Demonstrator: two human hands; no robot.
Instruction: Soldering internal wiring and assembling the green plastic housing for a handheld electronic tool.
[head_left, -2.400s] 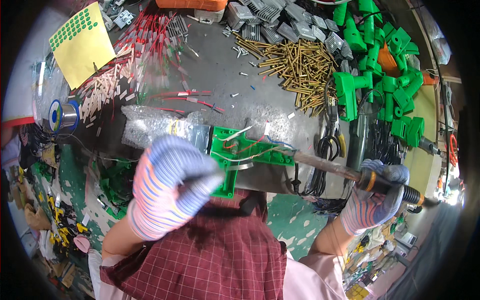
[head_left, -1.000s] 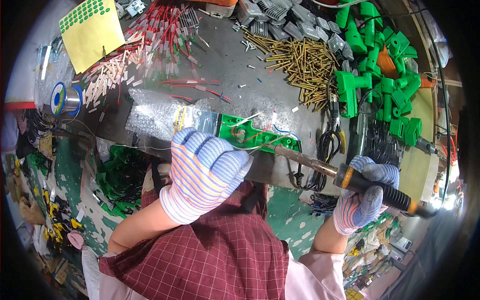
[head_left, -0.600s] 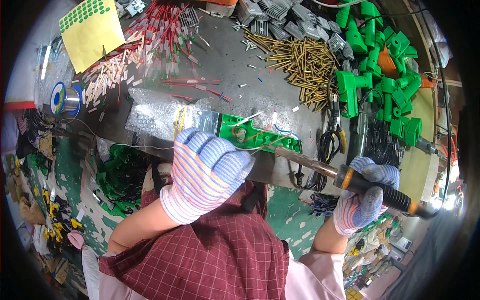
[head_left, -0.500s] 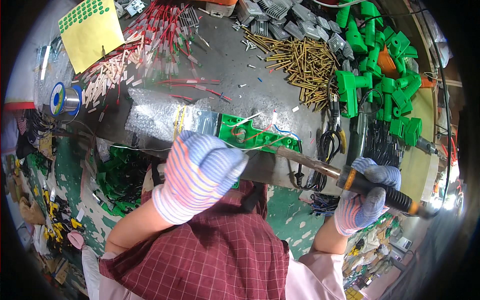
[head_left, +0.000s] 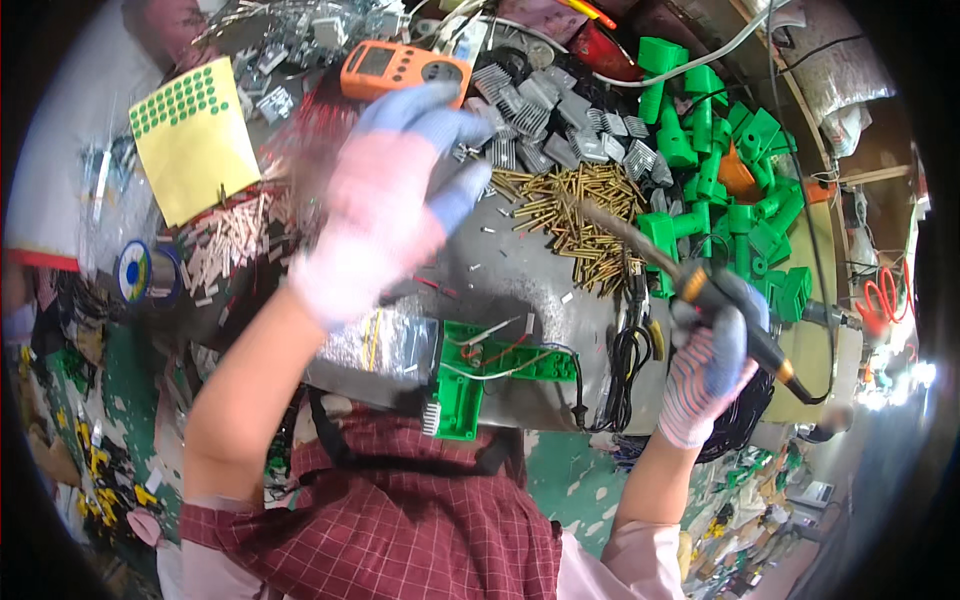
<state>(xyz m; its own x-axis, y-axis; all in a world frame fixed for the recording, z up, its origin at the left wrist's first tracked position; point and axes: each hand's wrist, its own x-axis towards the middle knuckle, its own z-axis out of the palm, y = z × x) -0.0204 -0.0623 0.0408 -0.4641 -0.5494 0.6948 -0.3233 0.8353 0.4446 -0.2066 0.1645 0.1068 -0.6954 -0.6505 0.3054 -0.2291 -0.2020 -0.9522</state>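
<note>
So your right hand (head_left: 712, 365) has its gloved fingers closed around the handle of the soldering iron (head_left: 705, 290), a proper wrapped grip. The metal shaft slants up and left from there, and in this view its tip overlaps the pile of brass rods (head_left: 585, 255); can't tell how high above them it sits.

Your left hand (head_left: 385, 195) is stretched out over the far part of the tabletop (head_left: 510, 275), pretty blurry. Fingers and thumb are well apart with a visible gap between, reaching just short of the grey finned metal blocks (head_left: 560, 115). The orange meter (head_left: 405, 70) is right by your fingertips, but I can't tell if you're touching it.

The green casing (head_left: 460, 405) lies open side up at the near edge of the tabletop, between your forearms, with one leg poking toward your checked apron (head_left: 400, 520). Red and white wires (head_left: 512, 372) run across it. Just left of it is the bubble wrap (head_left: 400, 345), and the green housings (head_left: 700, 140) are heaped over on the far right.
</note>
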